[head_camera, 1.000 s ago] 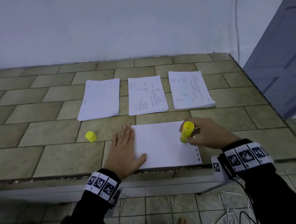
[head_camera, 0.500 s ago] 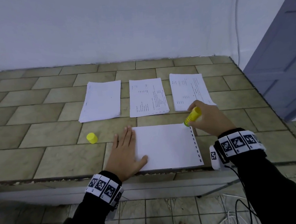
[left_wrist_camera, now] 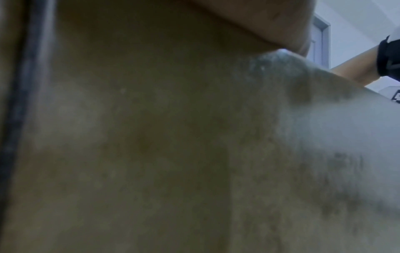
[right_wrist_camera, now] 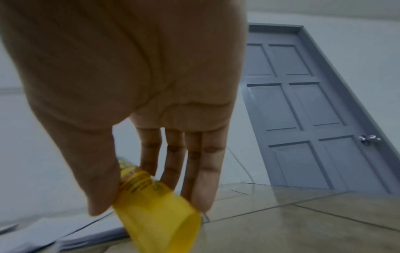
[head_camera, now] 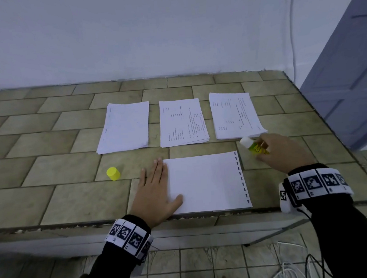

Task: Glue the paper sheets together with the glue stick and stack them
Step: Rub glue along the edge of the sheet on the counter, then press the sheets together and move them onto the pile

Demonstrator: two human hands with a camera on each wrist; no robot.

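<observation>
A blank white sheet (head_camera: 207,182) with punched holes down its right edge lies at the front of the tiled counter. My left hand (head_camera: 155,193) lies flat on the sheet's left edge, fingers straight. My right hand (head_camera: 281,151) holds the yellow glue stick (head_camera: 255,147) just right of the sheet's far right corner, its white tip pointing left and up. The right wrist view shows the thumb and fingers pinching the glue stick (right_wrist_camera: 151,202). Three paper piles lie behind: a blank left pile (head_camera: 124,126), a printed middle pile (head_camera: 182,121) and a printed right pile (head_camera: 235,114). The left wrist view is blurred.
The yellow glue cap (head_camera: 113,173) stands on the counter (head_camera: 51,191) left of my left hand. A white wall runs behind. A grey door (head_camera: 348,84) stands at the right. White and black cables (head_camera: 296,270) lie on the floor below the counter's front edge.
My right hand has carried the glue stick from the sheet's right part back and to the right, off the paper. The stick's white tip now shows. My left hand has stayed put.
</observation>
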